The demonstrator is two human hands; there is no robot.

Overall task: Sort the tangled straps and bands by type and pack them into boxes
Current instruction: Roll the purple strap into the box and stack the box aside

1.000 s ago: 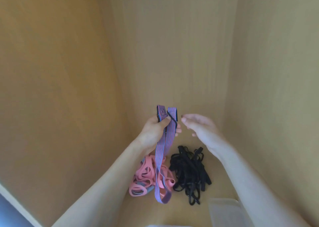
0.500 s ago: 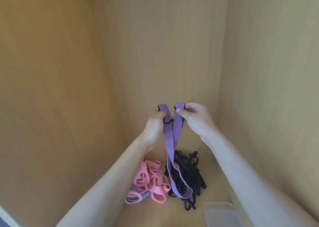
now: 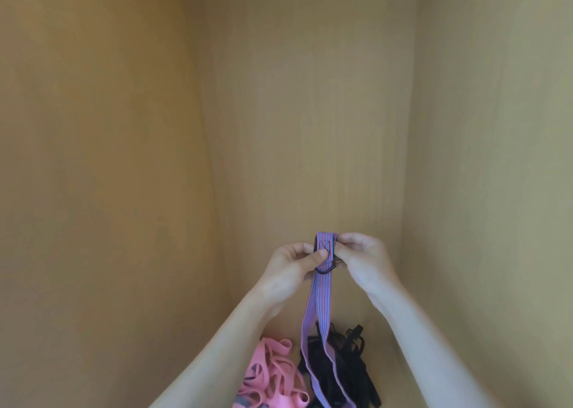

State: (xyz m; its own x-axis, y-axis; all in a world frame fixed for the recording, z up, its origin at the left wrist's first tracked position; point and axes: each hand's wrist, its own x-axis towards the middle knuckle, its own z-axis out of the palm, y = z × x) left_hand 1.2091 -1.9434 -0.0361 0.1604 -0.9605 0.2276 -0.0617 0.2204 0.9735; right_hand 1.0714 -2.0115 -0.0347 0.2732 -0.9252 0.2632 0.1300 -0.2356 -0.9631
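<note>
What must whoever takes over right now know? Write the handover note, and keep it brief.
Left hand: pinches the top of the purple-and-red striped webbing strap.
Right hand: pinches the same top from the other side.
The strap hangs doubled in front of the tangled black straps; the pink rubber bands lie piled beside them on the wooden floor.
Done: pink and black sorted into piles.
Left: pack all three types; no box in view.

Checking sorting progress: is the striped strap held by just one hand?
No, the left hand and the right hand both pinch the striped strap near its top.
</note>
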